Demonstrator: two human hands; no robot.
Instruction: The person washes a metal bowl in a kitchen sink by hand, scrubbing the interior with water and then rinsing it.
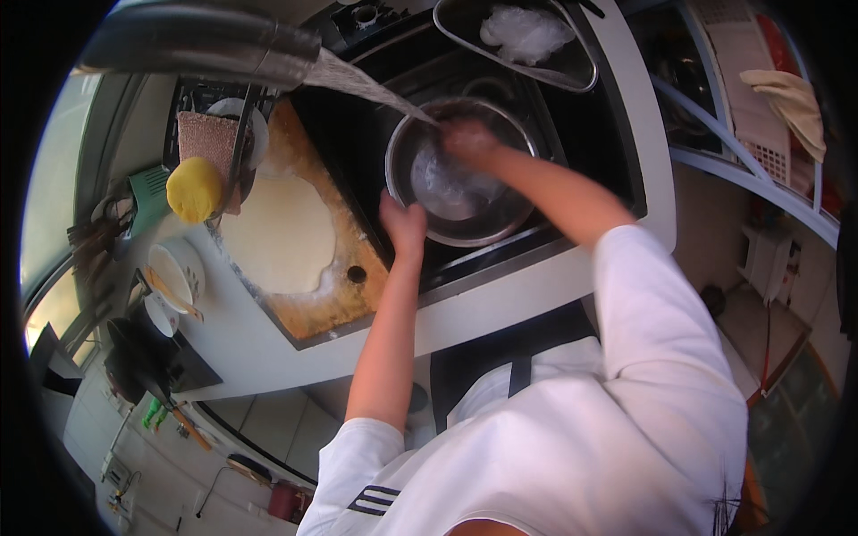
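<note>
A round metal basin (523, 218) stands in the black sink, with water and a clear, crumpled, film-like mass (446, 177) in it. From the faucet (288, 57) at the upper left, a stream of water (365, 84) falls into the basin. My left hand (404, 224) grips the basin's near left rim. My right hand (469, 141) is blurred inside the basin, by the water stream; whether its fingers hold anything cannot be made out.
Left of the sink, a wooden board (355, 295) bears a flat sheet of dough (281, 234). A yellow sponge (194, 190) and a pinkish cloth (208, 137) hang nearby. A metal-rimmed tray (583, 80) holding a clear plastic bag (526, 33) is beyond the basin.
</note>
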